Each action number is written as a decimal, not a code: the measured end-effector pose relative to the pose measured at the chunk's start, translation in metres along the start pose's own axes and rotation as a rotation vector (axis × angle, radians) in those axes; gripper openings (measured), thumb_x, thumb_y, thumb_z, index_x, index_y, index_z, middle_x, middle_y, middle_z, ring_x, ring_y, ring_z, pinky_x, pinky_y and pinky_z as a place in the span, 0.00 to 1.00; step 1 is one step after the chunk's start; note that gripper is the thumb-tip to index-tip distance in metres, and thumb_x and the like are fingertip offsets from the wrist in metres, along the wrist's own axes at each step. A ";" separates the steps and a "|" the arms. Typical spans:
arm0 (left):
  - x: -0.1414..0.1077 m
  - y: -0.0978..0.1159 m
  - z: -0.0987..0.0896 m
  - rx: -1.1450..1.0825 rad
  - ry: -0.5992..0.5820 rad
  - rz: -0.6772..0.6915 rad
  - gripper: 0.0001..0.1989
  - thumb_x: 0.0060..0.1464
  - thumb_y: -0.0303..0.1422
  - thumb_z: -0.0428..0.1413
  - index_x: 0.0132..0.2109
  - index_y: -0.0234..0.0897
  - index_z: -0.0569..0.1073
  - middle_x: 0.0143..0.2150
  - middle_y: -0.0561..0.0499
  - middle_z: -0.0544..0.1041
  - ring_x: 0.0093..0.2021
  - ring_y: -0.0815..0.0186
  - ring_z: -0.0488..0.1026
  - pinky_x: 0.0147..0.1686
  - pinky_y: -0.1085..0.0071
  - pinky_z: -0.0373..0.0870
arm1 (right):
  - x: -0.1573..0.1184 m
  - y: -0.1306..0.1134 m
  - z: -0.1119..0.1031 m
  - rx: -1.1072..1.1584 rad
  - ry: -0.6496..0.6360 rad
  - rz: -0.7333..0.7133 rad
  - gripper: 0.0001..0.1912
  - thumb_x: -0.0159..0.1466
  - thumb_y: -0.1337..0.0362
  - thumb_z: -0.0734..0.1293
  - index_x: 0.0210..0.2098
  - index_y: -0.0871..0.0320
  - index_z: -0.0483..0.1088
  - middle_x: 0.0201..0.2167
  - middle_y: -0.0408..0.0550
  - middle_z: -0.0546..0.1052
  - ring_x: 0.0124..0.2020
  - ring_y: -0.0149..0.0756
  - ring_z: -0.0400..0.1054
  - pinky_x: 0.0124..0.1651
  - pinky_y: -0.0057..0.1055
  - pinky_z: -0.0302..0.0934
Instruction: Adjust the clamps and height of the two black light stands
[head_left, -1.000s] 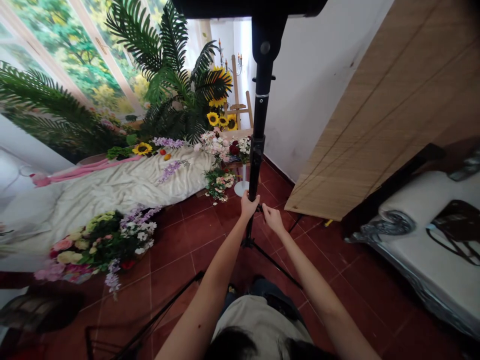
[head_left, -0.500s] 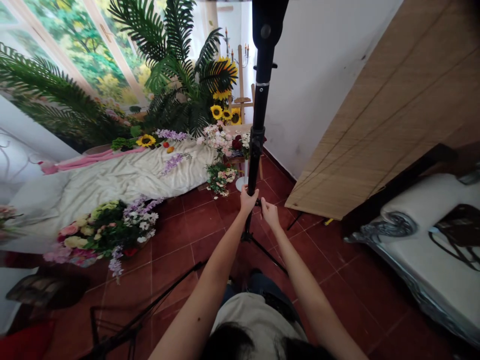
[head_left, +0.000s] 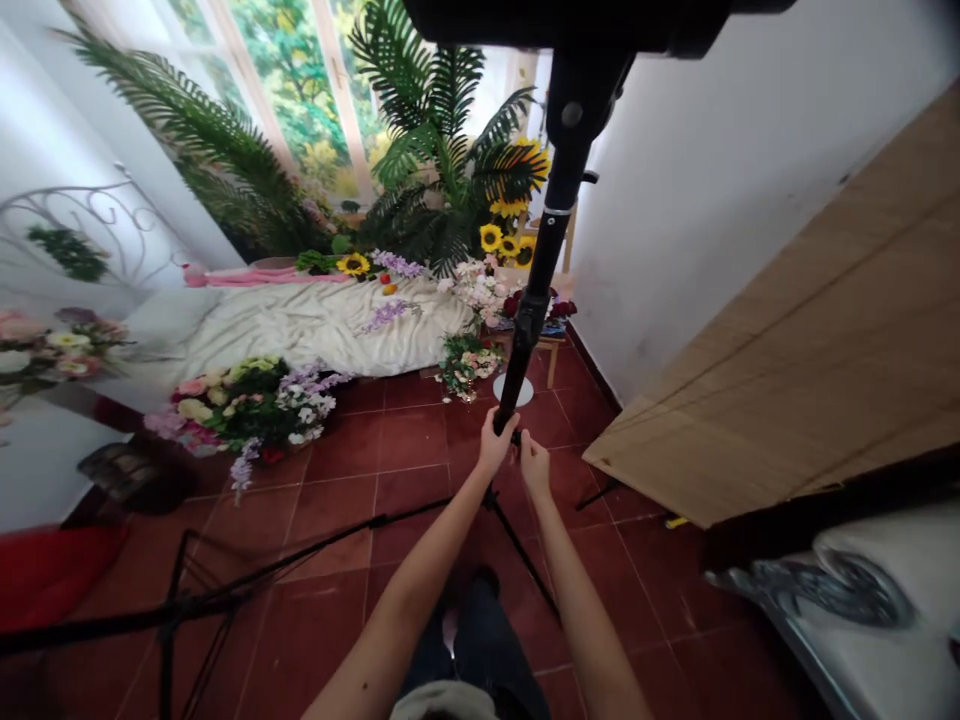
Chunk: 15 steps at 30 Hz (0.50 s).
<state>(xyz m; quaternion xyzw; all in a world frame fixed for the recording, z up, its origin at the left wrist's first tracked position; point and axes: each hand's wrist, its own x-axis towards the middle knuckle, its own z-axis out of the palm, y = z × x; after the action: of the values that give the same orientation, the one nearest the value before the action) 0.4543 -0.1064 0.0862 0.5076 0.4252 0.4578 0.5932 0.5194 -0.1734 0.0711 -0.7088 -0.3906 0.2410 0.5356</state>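
Observation:
A black light stand (head_left: 553, 235) rises before me, its pole leaning to the right toward the top. A dark bulky fixture (head_left: 600, 22) sits on its upper end, partly cut off by the frame. My left hand (head_left: 496, 442) is wrapped around the lower pole. Just right of it, my right hand (head_left: 535, 466) is closed with its fingertips at a small black locking knob (head_left: 516, 437) on the pole. The stand's legs (head_left: 525, 555) spread over the floor below my hands.
A bed with a cream blanket (head_left: 315, 325), flower arrangements (head_left: 247, 405) and palm leaves (head_left: 450, 130) stand ahead and left. A bamboo screen (head_left: 780, 330) leans at the right, near a silver-trimmed sofa (head_left: 847, 590). Another black stand (head_left: 217, 590) lies low at left.
My view has shifted, showing more of the fixture at the top and the left side of the room. The pole leans further right. Both hands keep their places on the stand.

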 end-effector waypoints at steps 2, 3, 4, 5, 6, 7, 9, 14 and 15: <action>-0.011 -0.007 -0.005 -0.044 0.042 0.002 0.22 0.46 0.43 0.59 0.47 0.38 0.69 0.35 0.49 0.75 0.36 0.67 0.74 0.39 0.70 0.70 | -0.001 0.000 -0.002 -0.040 0.018 -0.028 0.29 0.63 0.43 0.50 0.16 0.54 0.57 0.14 0.42 0.66 0.20 0.32 0.60 0.27 0.26 0.55; -0.017 -0.012 -0.011 -0.066 0.055 -0.007 0.22 0.47 0.43 0.59 0.48 0.37 0.69 0.37 0.48 0.76 0.38 0.67 0.74 0.41 0.69 0.70 | -0.003 0.000 -0.002 -0.038 0.016 -0.032 0.29 0.63 0.43 0.49 0.16 0.54 0.58 0.14 0.43 0.66 0.19 0.32 0.60 0.28 0.26 0.55; -0.025 -0.017 -0.019 -0.085 0.063 -0.033 0.22 0.47 0.43 0.59 0.47 0.36 0.70 0.37 0.47 0.76 0.39 0.66 0.74 0.42 0.67 0.70 | -0.004 -0.001 -0.001 -0.027 0.013 -0.032 0.29 0.64 0.43 0.49 0.16 0.55 0.58 0.14 0.43 0.66 0.19 0.32 0.60 0.28 0.27 0.56; -0.033 -0.023 -0.029 -0.101 0.061 -0.081 0.21 0.46 0.43 0.59 0.45 0.35 0.71 0.36 0.46 0.77 0.38 0.65 0.75 0.42 0.66 0.70 | -0.006 -0.001 -0.001 -0.012 0.011 -0.031 0.30 0.64 0.43 0.49 0.16 0.55 0.59 0.14 0.43 0.67 0.19 0.32 0.61 0.29 0.27 0.57; -0.042 -0.029 -0.042 -0.110 0.043 -0.151 0.20 0.46 0.43 0.59 0.42 0.34 0.72 0.34 0.45 0.77 0.36 0.65 0.75 0.41 0.65 0.71 | -0.008 0.000 0.001 0.005 0.011 -0.031 0.30 0.64 0.43 0.49 0.15 0.55 0.59 0.14 0.43 0.67 0.20 0.32 0.61 0.30 0.27 0.57; -0.053 -0.035 -0.057 -0.113 0.018 -0.236 0.19 0.45 0.44 0.59 0.39 0.33 0.73 0.31 0.45 0.77 0.33 0.65 0.75 0.38 0.65 0.71 | -0.010 0.000 0.003 0.020 0.016 -0.029 0.30 0.63 0.42 0.49 0.15 0.55 0.60 0.15 0.44 0.68 0.20 0.32 0.62 0.31 0.27 0.58; -0.075 -0.049 -0.094 -0.093 -0.033 -0.412 0.18 0.44 0.44 0.60 0.34 0.31 0.73 0.26 0.47 0.76 0.27 0.66 0.75 0.33 0.67 0.71 | -0.012 0.002 0.008 0.060 0.029 -0.009 0.30 0.63 0.42 0.50 0.16 0.55 0.60 0.15 0.44 0.69 0.20 0.32 0.62 0.30 0.28 0.58; -0.127 -0.070 -0.218 0.000 0.085 -0.618 0.17 0.43 0.43 0.60 0.32 0.32 0.74 0.24 0.49 0.75 0.24 0.68 0.74 0.27 0.73 0.69 | -0.015 0.005 0.021 0.280 0.090 0.163 0.27 0.60 0.42 0.54 0.16 0.55 0.57 0.13 0.43 0.67 0.14 0.29 0.59 0.20 0.27 0.54; -0.137 -0.070 -0.249 0.012 0.122 -0.637 0.17 0.44 0.43 0.60 0.33 0.32 0.74 0.25 0.49 0.76 0.25 0.69 0.74 0.28 0.74 0.68 | -0.017 0.005 0.026 0.318 0.126 0.194 0.26 0.60 0.43 0.54 0.17 0.55 0.56 0.12 0.42 0.66 0.14 0.29 0.58 0.18 0.27 0.53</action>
<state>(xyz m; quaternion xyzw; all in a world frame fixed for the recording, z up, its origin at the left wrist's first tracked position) 0.1910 -0.1913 -0.0088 0.3239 0.6002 0.2763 0.6771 0.4909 -0.1732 0.0568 -0.6633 -0.2431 0.3054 0.6385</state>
